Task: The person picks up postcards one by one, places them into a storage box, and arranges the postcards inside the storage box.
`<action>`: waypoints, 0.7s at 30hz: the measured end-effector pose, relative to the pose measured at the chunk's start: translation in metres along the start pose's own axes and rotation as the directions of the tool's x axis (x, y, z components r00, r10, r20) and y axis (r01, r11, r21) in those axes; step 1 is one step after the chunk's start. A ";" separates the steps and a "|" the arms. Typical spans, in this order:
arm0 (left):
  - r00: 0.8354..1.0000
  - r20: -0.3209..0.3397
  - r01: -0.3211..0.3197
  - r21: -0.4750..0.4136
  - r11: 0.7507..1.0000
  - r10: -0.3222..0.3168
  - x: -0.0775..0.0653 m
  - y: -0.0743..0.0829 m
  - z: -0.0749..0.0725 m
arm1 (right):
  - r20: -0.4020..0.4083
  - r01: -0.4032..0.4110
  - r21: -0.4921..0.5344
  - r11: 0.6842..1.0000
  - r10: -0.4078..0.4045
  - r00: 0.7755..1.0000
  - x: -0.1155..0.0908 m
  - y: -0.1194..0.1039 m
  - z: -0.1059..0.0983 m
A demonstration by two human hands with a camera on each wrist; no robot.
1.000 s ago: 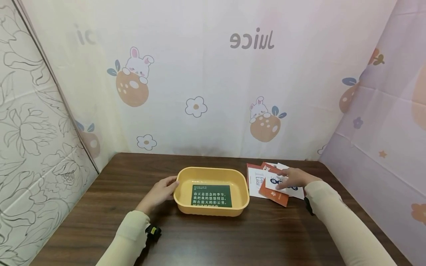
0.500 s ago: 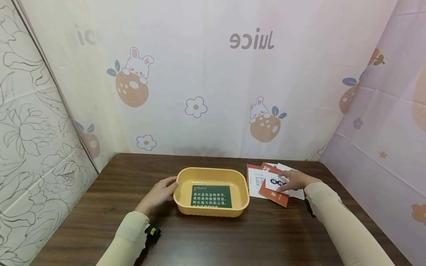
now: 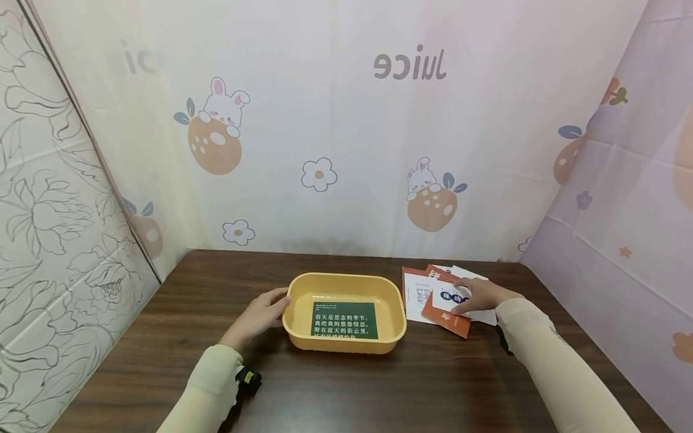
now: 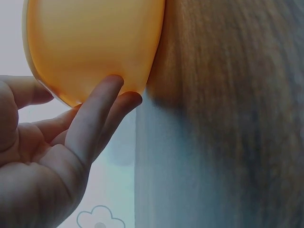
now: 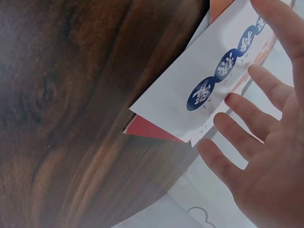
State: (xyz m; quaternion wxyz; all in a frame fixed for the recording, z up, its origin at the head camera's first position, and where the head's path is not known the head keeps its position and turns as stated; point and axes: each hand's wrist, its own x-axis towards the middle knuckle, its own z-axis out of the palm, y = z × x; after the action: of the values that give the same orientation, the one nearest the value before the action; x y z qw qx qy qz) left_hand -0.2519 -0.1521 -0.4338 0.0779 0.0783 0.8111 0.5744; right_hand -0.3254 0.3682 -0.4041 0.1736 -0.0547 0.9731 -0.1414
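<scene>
My left hand (image 3: 264,311) holds the left end of a yellow plastic basin (image 3: 397,304), with fingers on both sides of its wall in the left wrist view. Inside the basin lies a dark green card (image 3: 344,320) with white Chinese characters. My right hand (image 3: 482,293) is over a fanned pile of cards at the table's right. Its fingertips touch the edge of a white card (image 5: 209,85) with a row of dark blue ovals, the thumb lying apart over the card's other end. This card rests on an orange-red card (image 3: 452,323) and others.
A white "Good Luck" card (image 3: 415,300) shows at the pile's left, close to the basin's right end. All stand on a dark wooden table (image 3: 346,391). A printed curtain (image 3: 357,198) rises behind the table's back edge, with more hangings at both sides.
My right hand shifts very slightly over the white card, so different parts of its blue ovals show. The left hand and the basin stay in place.
</scene>
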 end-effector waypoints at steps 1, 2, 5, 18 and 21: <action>1.000 0.000 -0.001 0.001 1.000 0.001 0.000 0.000 0.000 | 0.000 -0.001 0.002 1.000 0.001 1.000 0.000 0.001 0.001; 1.000 0.000 -0.001 0.001 1.000 0.001 0.000 0.000 0.000 | -0.002 0.002 0.000 1.000 -0.002 1.000 0.001 0.001 0.001; 1.000 0.002 -0.002 0.000 1.000 0.002 -0.001 0.000 0.000 | -0.004 0.002 0.015 1.000 -0.002 1.000 0.001 0.002 0.002; 1.000 0.007 -0.012 -0.006 1.000 0.012 -0.001 0.000 -0.001 | -0.109 0.003 -0.077 0.997 -0.011 0.994 0.000 -0.001 0.002; 1.000 0.008 -0.013 -0.006 1.000 0.013 -0.001 0.001 -0.001 | -0.148 -0.004 -0.101 0.995 -0.011 0.989 0.002 -0.001 0.002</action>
State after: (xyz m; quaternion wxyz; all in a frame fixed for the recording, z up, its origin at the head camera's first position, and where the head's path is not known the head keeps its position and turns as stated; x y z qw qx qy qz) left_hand -0.2509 -0.1528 -0.4320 0.0778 0.0855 0.8086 0.5769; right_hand -0.3266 0.3665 -0.4067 0.0973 -0.0545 0.9891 -0.0962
